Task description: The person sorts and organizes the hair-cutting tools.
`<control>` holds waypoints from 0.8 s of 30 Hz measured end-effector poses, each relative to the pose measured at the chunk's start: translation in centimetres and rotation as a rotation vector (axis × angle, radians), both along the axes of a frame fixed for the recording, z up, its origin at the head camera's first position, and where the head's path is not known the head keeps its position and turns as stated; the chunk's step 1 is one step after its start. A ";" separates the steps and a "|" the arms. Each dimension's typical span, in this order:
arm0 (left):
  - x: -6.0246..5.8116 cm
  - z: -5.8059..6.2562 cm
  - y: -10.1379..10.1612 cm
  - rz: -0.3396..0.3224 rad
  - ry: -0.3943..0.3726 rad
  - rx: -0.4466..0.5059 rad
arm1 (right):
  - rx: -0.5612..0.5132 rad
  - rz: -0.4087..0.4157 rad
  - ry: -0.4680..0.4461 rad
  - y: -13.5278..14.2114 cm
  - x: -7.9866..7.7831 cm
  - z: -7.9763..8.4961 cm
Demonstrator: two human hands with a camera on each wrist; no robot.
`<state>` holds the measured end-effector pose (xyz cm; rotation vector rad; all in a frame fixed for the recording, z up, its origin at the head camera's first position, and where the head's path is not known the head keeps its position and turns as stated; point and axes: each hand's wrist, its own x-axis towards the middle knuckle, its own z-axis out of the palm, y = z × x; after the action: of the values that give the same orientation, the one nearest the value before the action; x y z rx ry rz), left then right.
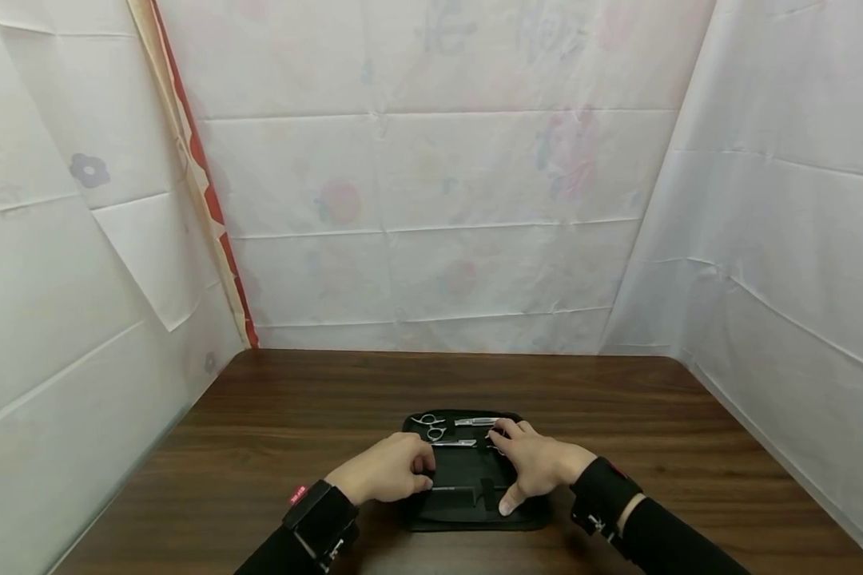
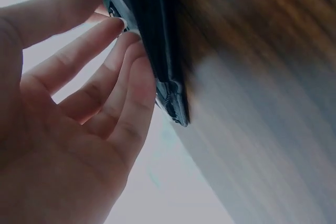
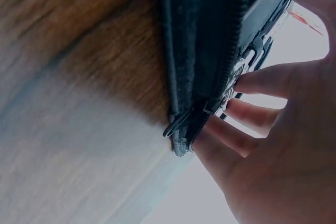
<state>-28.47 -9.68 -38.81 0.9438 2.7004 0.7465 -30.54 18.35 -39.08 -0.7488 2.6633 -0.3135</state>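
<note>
A black zip case (image 1: 449, 517) lies unfolded on the wooden table. Two pairs of silver scissors sit across its far half: the upper scissors (image 1: 472, 422) and the lower scissors (image 1: 455, 443). In the near half lies a slim dark flat piece (image 1: 455, 489) with a pale edge, partly under a black strap (image 1: 488, 495). My left hand (image 1: 391, 469) is at the case's left side, fingers bent and fingertips at its edge. My right hand (image 1: 539, 461) spans the right side, fingertips at the scissors' right ends, thumb low on the case. The right wrist view shows the zip (image 3: 242, 3) beside those fingers.
The brown wooden table (image 1: 295, 399) surrounds the case. White sheets hang as a back wall (image 1: 431, 279) and side walls, with a red-edged strip (image 1: 208, 192) at the back left corner. Each wrist wears a black band (image 1: 604, 487).
</note>
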 end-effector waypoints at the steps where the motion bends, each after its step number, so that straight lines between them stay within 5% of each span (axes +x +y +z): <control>1: -0.1 0.0 0.0 0.003 0.004 0.006 | -0.003 0.000 -0.003 0.0 0.0 0.0; 8: -1.0 -0.4 0.1 0.020 0.054 0.028 | -0.032 0.012 -0.012 0.3 0.0 -0.1; 19: -1.4 0.0 1.1 0.133 0.183 0.012 | -0.115 -0.009 -0.058 0.3 -0.8 0.6; 24: -2.0 0.2 1.6 0.178 0.250 -0.022 | -0.230 -0.011 -0.023 0.5 -2.0 1.2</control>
<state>-30.43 -8.08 -38.65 0.8507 3.0366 0.6681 -32.50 18.83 -37.90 -0.7924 2.6384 -0.6357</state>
